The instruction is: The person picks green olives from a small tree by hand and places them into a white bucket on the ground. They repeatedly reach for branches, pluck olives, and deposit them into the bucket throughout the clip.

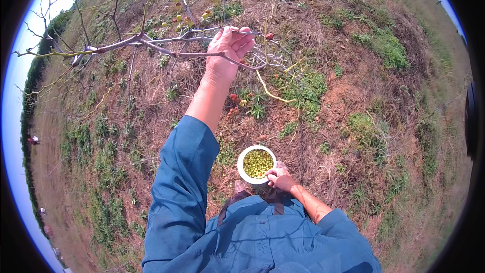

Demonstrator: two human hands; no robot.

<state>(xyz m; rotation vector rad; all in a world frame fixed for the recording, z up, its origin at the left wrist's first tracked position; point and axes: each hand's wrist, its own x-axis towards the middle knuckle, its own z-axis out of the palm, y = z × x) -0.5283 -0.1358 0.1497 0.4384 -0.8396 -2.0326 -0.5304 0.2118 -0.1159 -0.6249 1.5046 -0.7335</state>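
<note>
My left hand (228,47) is raised among nearly leafless branches, its fingers curled around a thin twig (255,33) with a dark red fruit (269,36) just past the fingertips. A thicker grey branch (166,50) crosses in front of the wrist. Low near my feet, a round white bucket (241,167) holds many small yellow-green fruits (257,161), a few tinged red or orange. At the bucket's right rim is my right hand (281,179), thumb and fingers closed on the edge. Its palm side is hidden.
Bare twigs (81,51) spread to the left. More yellow-green and red-brown fruits (178,18) show beyond the branch, and reddish ones (233,98) lie lower by a green weed (257,109). Dry grass and weed patches (307,91) cover the ground. Distant small figures (34,140) appear at far left.
</note>
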